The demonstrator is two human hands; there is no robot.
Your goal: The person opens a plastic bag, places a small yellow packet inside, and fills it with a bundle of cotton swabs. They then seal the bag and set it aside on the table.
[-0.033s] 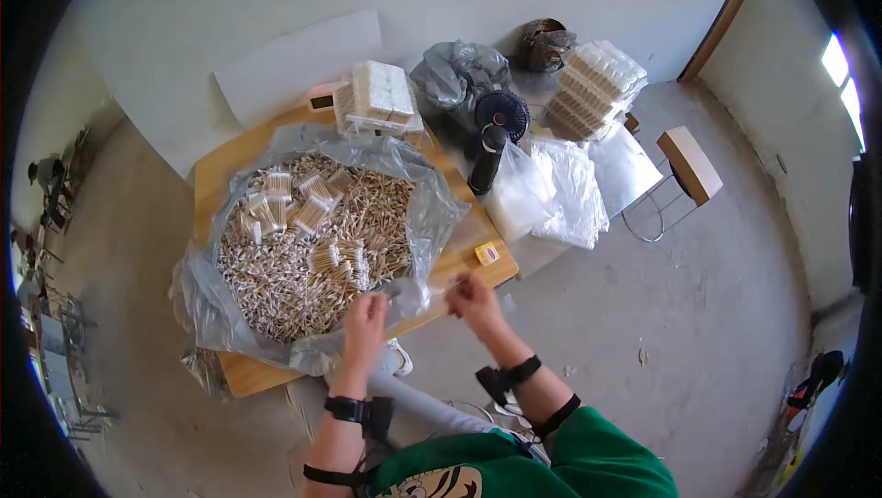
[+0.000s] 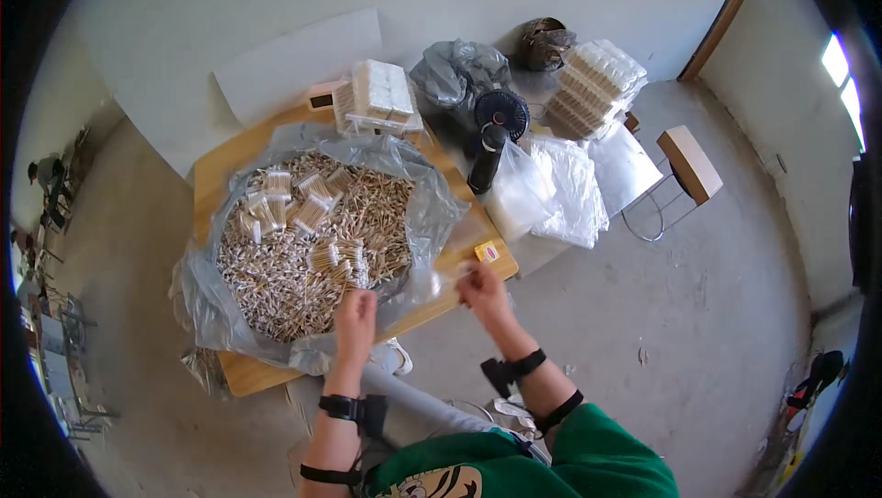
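Observation:
My left hand (image 2: 356,319) is closed over the near rim of the grey plastic liner (image 2: 432,209), its fingers curled together; whatever it may hold is too small to see. To its right, my right hand (image 2: 483,294) pinches a thin, clear plastic bag (image 2: 445,284) above the table's right edge. A great heap of loose cotton swabs (image 2: 276,291) fills the liner in front of me. Several bundles of swabs (image 2: 315,213) lie on top of the heap. Just beyond my right hand sits a small yellow box (image 2: 487,252).
The wooden table (image 2: 213,160) carries the liner and stacked packs of swabs (image 2: 384,92). On a side table stand a black fan (image 2: 503,112), a dark bottle (image 2: 488,160), clear plastic bags (image 2: 565,190) and more swab packs (image 2: 597,89). A stool (image 2: 689,165) is at the right.
My right hand has shifted slightly away from me and to the right, taking the clear plastic bag along. My left hand has drawn a little to the left.

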